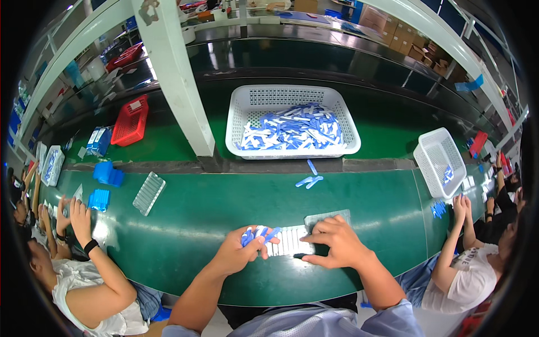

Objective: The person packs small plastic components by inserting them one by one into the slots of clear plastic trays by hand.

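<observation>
My left hand [246,251] is closed around a bunch of small blue-and-white plastic pieces [259,236], whose exact kind I cannot make out. Its fingers reach the left end of a clear ribbed plastic tray [287,240] lying on the green table. Over the right end of that tray is my right hand [336,241], thumb and fingers apart, fingertips at the slots. No piece shows between them. Behind the right hand, partly covered by it, a second clear tray [314,218] lies on the table.
A white basket [237,121] heaped with blue-and-white pieces stands ahead, with a few loose pieces [309,181] before it. To the left are an empty clear tray [149,194], blue packs [108,174] and a red basket [135,115]. A white post [177,84] rises there. Co-workers sit on both sides.
</observation>
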Motion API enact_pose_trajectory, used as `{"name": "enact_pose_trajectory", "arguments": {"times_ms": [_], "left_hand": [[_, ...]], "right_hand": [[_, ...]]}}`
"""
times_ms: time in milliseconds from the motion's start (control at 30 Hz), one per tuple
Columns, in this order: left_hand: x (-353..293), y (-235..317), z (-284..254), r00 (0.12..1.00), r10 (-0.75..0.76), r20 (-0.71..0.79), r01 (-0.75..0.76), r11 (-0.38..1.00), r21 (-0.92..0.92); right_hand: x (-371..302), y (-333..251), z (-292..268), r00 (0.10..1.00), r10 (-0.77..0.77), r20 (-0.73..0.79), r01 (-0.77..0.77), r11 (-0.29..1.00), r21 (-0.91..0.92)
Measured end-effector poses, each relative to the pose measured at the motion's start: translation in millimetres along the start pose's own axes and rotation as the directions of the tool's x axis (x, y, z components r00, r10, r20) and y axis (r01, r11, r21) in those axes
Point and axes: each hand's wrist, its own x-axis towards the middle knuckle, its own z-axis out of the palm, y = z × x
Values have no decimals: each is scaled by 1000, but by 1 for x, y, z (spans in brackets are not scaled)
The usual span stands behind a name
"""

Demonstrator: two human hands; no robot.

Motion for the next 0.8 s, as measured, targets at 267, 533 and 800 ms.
{"name": "enact_pose_trajectory", "arguments": {"times_ms": [267, 533, 800], "left_hand": [[0, -8, 17, 973, -111, 204, 89, 989, 116], [-27, 1, 17, 994, -94, 49, 101, 980, -172], [-60, -21, 35, 984, -177, -17, 155, 901, -406]], "right_hand": [[13, -26, 16, 937, 282, -208, -150, 860, 488], [-1, 4, -11, 845, -121, -520, 56, 989, -139], [-20, 28, -9, 996, -8, -91, 1, 996, -86]]}}
